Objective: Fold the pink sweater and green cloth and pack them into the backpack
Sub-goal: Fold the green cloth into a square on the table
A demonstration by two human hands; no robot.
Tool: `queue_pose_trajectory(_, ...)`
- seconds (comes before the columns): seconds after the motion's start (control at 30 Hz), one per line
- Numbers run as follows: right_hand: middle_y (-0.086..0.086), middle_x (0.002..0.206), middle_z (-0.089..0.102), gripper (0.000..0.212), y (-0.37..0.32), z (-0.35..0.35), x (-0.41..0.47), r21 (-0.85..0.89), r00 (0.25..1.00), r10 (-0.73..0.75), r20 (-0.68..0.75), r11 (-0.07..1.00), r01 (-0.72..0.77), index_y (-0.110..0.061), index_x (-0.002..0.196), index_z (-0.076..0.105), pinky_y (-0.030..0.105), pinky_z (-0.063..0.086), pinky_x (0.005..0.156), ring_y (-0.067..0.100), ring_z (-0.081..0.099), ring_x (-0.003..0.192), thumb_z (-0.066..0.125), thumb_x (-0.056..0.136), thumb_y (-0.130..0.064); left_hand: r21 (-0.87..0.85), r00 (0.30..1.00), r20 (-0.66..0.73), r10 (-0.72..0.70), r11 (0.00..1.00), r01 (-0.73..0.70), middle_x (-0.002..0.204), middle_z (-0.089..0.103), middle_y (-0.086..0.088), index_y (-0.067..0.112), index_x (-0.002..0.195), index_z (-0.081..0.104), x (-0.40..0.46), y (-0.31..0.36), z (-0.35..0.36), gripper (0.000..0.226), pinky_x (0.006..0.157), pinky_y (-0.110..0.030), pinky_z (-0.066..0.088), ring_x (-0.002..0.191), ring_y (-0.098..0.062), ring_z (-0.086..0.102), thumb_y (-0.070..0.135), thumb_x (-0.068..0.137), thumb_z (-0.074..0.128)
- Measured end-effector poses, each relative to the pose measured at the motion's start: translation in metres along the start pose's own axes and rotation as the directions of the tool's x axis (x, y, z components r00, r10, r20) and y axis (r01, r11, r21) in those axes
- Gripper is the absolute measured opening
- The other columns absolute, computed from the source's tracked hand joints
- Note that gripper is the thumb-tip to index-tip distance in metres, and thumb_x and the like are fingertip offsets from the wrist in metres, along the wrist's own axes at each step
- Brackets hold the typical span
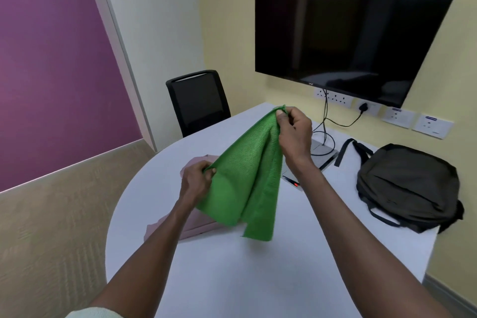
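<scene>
A green cloth (245, 183) hangs in the air above the white table (258, 279). My right hand (294, 131) pinches its upper corner, raised high. My left hand (197, 179) grips another corner, lower and to the left. The cloth drapes down in folds between them, its lower edge just above the table. The pink sweater (191, 227) lies on the table under and behind the cloth, mostly hidden by it and by my left arm. A dark backpack (407, 186) lies on the table's right side, apart from both hands.
A black office chair (198, 100) stands at the table's far side. A large dark screen (348, 28) hangs on the wall, with cables (326, 126) running down to a grey box (320, 152) on the table. Wall sockets (335, 98) sit below the screen.
</scene>
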State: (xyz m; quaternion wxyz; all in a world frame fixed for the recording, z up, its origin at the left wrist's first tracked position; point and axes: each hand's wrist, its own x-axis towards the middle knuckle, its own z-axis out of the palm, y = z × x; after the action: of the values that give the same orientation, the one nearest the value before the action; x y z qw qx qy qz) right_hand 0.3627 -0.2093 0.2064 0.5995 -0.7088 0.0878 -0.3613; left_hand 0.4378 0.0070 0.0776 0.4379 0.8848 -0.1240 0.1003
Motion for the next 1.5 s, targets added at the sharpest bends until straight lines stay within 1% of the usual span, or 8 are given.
queue_pose_trajectory(0.23, -0.008, 0.057, 0.04, 0.032, 0.005, -0.066, 0.011, -0.088, 0.979, 0.046, -0.197, 0.994, -0.065, -0.02, 0.067, 0.051, 0.024, 0.028, 0.051, 0.009, 0.032, 0.052, 0.057, 0.098, -0.018, -0.12, 1.0, -0.03, -0.002, 0.993, -0.002, 0.076, 0.064, 0.008, 0.02, 0.084, 0.072, -0.003, 0.002, -0.012, 0.021, 0.06, -0.025, 0.048, 0.071, -0.012, 0.061, 0.036, 0.093, 0.065)
queue_pose_trajectory(0.33, -0.004, 0.059, 0.042, 0.028, 0.021, -0.098, 0.018, -0.103, 0.96, 0.127, -0.251, 0.982, -0.157, -0.004, 0.073, 0.056, 0.026, 0.029, 0.057, 0.011, 0.035, 0.056, 0.06, 0.096, -0.019, -0.104, 0.999, -0.008, 0.052, 0.993, -0.052, 0.078, 0.068, 0.005, 0.017, 0.086, 0.074, 0.004, 0.01, -0.017, 0.019, 0.062, -0.024, 0.045, 0.072, -0.01, 0.063, 0.034, 0.091, 0.068)
queue_pose_trajectory(0.53, 0.031, 0.078, 0.051, 0.035, 0.064, -0.165, 0.03, -0.336, 0.952, 0.295, -0.078, 0.892, -0.303, 0.016, 0.092, 0.056, 0.038, 0.046, 0.064, 0.021, 0.048, 0.071, 0.063, 0.092, -0.019, -0.019, 0.985, 0.056, 0.166, 0.986, -0.165, 0.092, 0.073, 0.004, 0.015, 0.098, 0.078, 0.02, 0.02, -0.024, 0.014, 0.078, -0.027, 0.05, 0.086, -0.011, 0.065, 0.023, 0.086, 0.075)
queue_pose_trajectory(0.73, 0.026, 0.08, 0.065, 0.031, 0.091, -0.21, 0.037, -0.639, 0.936, 0.351, -0.004, 0.72, -0.272, 0.007, 0.077, 0.064, 0.031, 0.036, 0.06, 0.023, 0.053, 0.063, 0.067, 0.092, -0.02, 0.239, 0.959, 0.186, 0.212, 0.937, -0.254, 0.088, 0.075, 0.006, 0.024, 0.095, 0.078, 0.031, 0.026, -0.013, 0.011, 0.072, -0.033, 0.055, 0.079, -0.016, 0.068, 0.031, 0.088, 0.073)
queue_pose_trajectory(0.87, 0.014, 0.099, 0.052, 0.019, 0.106, -0.21, 0.054, -0.157, 0.825, 0.561, -0.071, 0.811, -0.564, 0.013, 0.109, 0.061, 0.035, 0.059, 0.077, 0.027, 0.063, 0.072, 0.059, 0.095, 0.001, 0.292, 0.991, 0.058, 0.121, 0.947, -0.133, 0.09, 0.074, 0.003, 0.022, 0.096, 0.076, 0.046, 0.049, 0.011, 0.014, 0.072, -0.032, 0.049, 0.077, -0.018, 0.066, 0.031, 0.093, 0.065)
queue_pose_trajectory(1.0, 0.02, 0.118, 0.055, 0.024, 0.118, -0.212, 0.075, 0.163, 0.805, 0.591, -0.051, 0.8, -0.578, 0.013, 0.121, 0.052, 0.039, 0.051, 0.099, 0.029, 0.06, 0.102, 0.049, 0.1, 0.003, -0.02, 0.997, -0.072, -0.022, 1.0, 0.02, 0.088, 0.073, -0.003, 0.017, 0.097, 0.071, 0.059, 0.076, 0.039, 0.011, 0.075, -0.033, 0.057, 0.068, -0.009, 0.066, 0.013, 0.096, 0.06)
queue_pose_trajectory(1.33, 0.007, 0.092, 0.065, 0.016, 0.14, -0.242, 0.101, 0.296, 0.891, 0.453, 0.019, 0.849, -0.438, -0.007, 0.089, 0.064, 0.035, 0.055, 0.09, 0.018, 0.065, 0.085, 0.052, 0.101, -0.007, -0.345, 0.989, -0.127, -0.078, 0.938, 0.03, 0.094, 0.073, -0.01, 0.012, 0.104, 0.071, 0.036, 0.09, 0.06, 0.011, 0.081, -0.031, 0.057, 0.086, -0.019, 0.068, 0.013, 0.095, 0.066)
queue_pose_trajectory(1.5, 0.007, 0.086, 0.064, 0.014, 0.167, -0.271, 0.075, 0.096, 0.852, 0.522, 0.048, 0.846, -0.524, -0.01, 0.089, 0.064, 0.033, 0.054, 0.066, 0.018, 0.061, 0.073, 0.055, 0.1, -0.011, -0.338, 0.986, -0.038, -0.16, 0.931, 0.138, 0.088, 0.073, -0.009, 0.014, 0.098, 0.073, -0.012, 0.077, 0.077, 0.009, 0.054, -0.022, 0.057, 0.077, -0.017, 0.066, 0.008, 0.091, 0.069)
